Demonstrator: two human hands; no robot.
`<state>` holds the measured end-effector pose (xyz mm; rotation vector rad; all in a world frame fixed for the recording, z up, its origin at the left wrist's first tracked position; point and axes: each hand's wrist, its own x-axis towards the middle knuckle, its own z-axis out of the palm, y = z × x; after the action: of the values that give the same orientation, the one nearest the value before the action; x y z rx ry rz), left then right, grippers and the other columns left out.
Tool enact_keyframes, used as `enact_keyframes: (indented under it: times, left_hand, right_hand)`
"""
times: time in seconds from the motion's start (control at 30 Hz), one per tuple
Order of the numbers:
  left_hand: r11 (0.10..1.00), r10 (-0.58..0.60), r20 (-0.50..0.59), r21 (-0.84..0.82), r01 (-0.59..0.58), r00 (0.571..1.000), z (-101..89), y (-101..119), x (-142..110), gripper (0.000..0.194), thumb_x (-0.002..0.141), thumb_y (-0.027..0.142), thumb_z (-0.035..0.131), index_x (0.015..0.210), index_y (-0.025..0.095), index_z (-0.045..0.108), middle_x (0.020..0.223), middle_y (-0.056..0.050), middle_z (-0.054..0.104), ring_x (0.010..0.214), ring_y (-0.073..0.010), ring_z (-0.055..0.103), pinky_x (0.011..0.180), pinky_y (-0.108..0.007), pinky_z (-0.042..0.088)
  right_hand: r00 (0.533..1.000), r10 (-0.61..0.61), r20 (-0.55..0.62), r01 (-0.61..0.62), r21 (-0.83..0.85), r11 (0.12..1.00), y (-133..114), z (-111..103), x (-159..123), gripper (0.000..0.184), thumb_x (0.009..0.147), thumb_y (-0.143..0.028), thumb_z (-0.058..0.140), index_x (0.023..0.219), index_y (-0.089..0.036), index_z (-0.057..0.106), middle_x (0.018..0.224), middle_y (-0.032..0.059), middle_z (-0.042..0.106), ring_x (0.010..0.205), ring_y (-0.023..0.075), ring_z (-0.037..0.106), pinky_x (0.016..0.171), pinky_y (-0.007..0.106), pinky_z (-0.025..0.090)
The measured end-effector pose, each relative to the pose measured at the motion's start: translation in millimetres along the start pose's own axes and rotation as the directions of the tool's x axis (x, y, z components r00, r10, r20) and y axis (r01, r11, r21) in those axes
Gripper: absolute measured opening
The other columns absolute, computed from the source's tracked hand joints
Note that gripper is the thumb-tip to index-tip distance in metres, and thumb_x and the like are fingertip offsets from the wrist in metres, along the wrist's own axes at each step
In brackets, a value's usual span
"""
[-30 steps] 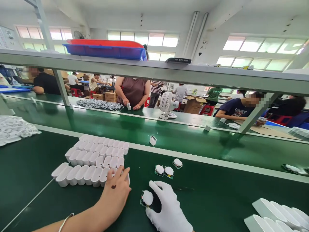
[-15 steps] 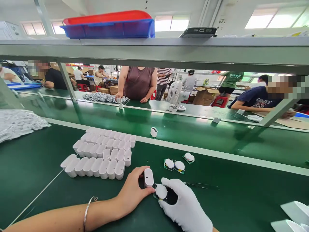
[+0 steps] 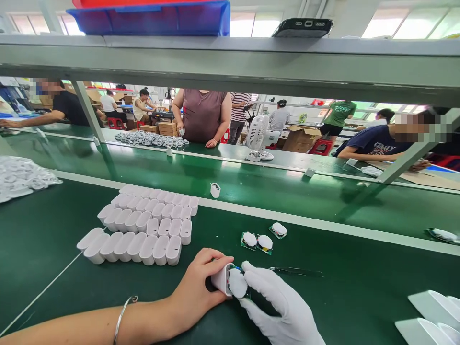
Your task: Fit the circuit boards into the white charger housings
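Bare except for a silver bangle at the wrist, my left hand [image 3: 199, 282] grips a white plastic housing [image 3: 220, 280], its open end turned right. My right hand [image 3: 282, 302], in a white glove, pinches a small circuit board [image 3: 238, 283] topped with a round white pad. The board's left edge is at the mouth of the housing; how far inside it reaches I cannot tell. Beyond my hands lie more padded circuit boards [image 3: 265, 243]. Dark tweezers [image 3: 296, 271] rest beside my gloved fingers. Rows of white housings [image 3: 136, 247] stand to the left.
A conveyor belt [image 3: 258, 201] runs across, carrying a housing [image 3: 215, 190] and a circuit board [image 3: 443, 235]. White parts are heaped [image 3: 25, 177] at the left; larger white shells [image 3: 431, 311] lie at the right. A shelf [image 3: 230, 62] spans overhead. Co-workers sit and stand opposite.
My left hand has tipped the housing so its open end faces the board. My right hand has brought the board against that opening. The view has tilted down slightly, and the belt's housing has shifted left.
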<state>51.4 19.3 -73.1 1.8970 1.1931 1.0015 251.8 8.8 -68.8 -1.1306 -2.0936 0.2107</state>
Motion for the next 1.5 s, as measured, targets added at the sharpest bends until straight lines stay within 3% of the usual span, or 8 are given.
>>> enact_keyframes:
  times: [0.27,0.43,0.63,0.77,1.07,1.17,1.3,1.5]
  left_hand:
    - [0.989,0.103,0.051,0.099,-0.107,0.993,1.4,2,-2,0.054,0.071,0.002,0.063,0.117,0.031,0.064,0.112,-0.004,0.064,0.105,-0.0216,0.057,0.090,-0.035,0.051]
    - [0.985,0.117,0.094,0.116,-0.127,0.989,-2.1,3,0,0.047,0.072,0.005,0.065,0.113,0.026,0.065,0.111,-0.005,0.067,0.102,-0.0217,0.060,0.089,-0.034,0.051]
    - [0.956,0.282,0.072,0.069,-0.287,0.957,-1.0,8,-2,0.047,0.066,0.021,0.083,0.109,0.023,0.065,0.109,-0.004,0.071,0.101,-0.0223,0.063,0.094,-0.033,0.047]
    - [0.918,0.387,0.094,0.049,-0.393,0.917,0.9,10,-4,0.046,0.068,0.017,0.081,0.110,0.022,0.063,0.108,-0.003,0.072,0.100,-0.0198,0.063,0.094,-0.029,0.046]
    - [0.989,0.037,0.223,-0.145,-0.004,0.974,-3.8,13,-2,0.057,0.063,0.013,0.081,0.117,0.024,0.064,0.108,-0.005,0.067,0.101,-0.0220,0.057,0.091,-0.032,0.048]
    - [0.972,-0.116,0.228,-0.174,0.158,0.967,-4.9,14,-1,0.060,0.063,0.010,0.079,0.118,0.027,0.064,0.109,-0.004,0.064,0.103,-0.0221,0.058,0.095,-0.034,0.046]
    - [0.961,-0.025,0.302,-0.254,0.106,0.953,-5.9,15,1,0.060,0.066,0.009,0.077,0.121,0.028,0.063,0.114,-0.004,0.064,0.108,-0.0217,0.056,0.098,-0.034,0.043]
    - [0.952,0.113,0.331,-0.305,-0.007,0.937,-5.7,16,0,0.057,0.069,0.010,0.077,0.122,0.024,0.062,0.112,-0.006,0.066,0.106,-0.0210,0.055,0.096,-0.032,0.044]
  right_hand:
    - [0.989,-0.097,0.109,0.093,0.040,0.995,-1,-3,-1,0.037,0.085,-0.021,0.055,0.118,-0.033,0.066,0.110,0.0034,0.071,0.098,0.0237,0.067,0.082,0.038,0.057]
    - [0.987,0.099,0.128,-0.120,0.170,0.978,-1,3,-5,0.045,0.077,-0.025,0.063,0.122,-0.034,0.064,0.125,0.0051,0.063,0.111,0.0275,0.061,0.092,0.042,0.052]
    - [0.753,0.381,0.537,-0.659,0.616,0.432,-8,5,8,0.074,0.070,-0.050,0.070,0.136,-0.022,0.050,0.131,0.0119,0.058,0.120,0.0288,0.054,0.099,0.044,0.045]
    - [0.712,0.343,0.612,-0.702,0.623,0.345,-23,7,21,0.053,0.059,-0.043,0.079,0.103,-0.016,0.068,0.094,0.0068,0.069,0.092,0.0261,0.063,0.084,0.039,0.051]
    - [0.718,0.519,0.465,-0.696,0.506,0.509,-15,-20,24,0.053,0.070,-0.060,0.065,0.100,-0.017,0.072,0.095,0.0111,0.070,0.088,0.0254,0.063,0.085,0.040,0.051]
    - [0.692,0.586,0.423,-0.710,0.546,0.444,-6,-27,25,0.060,0.069,-0.064,0.064,0.107,-0.017,0.069,0.102,0.0132,0.069,0.082,0.0233,0.064,0.080,0.040,0.052]
    - [0.643,0.441,0.626,-0.761,0.590,0.272,-14,-14,26,0.054,0.062,-0.052,0.073,0.104,-0.019,0.067,0.090,0.0066,0.067,0.080,0.0207,0.062,0.072,0.034,0.050]
    - [0.625,0.428,0.653,-0.776,0.581,0.248,-35,-3,27,0.023,0.061,-0.035,0.070,0.071,-0.016,0.061,0.064,-0.0026,0.052,0.060,0.0114,0.047,0.058,0.024,0.041]
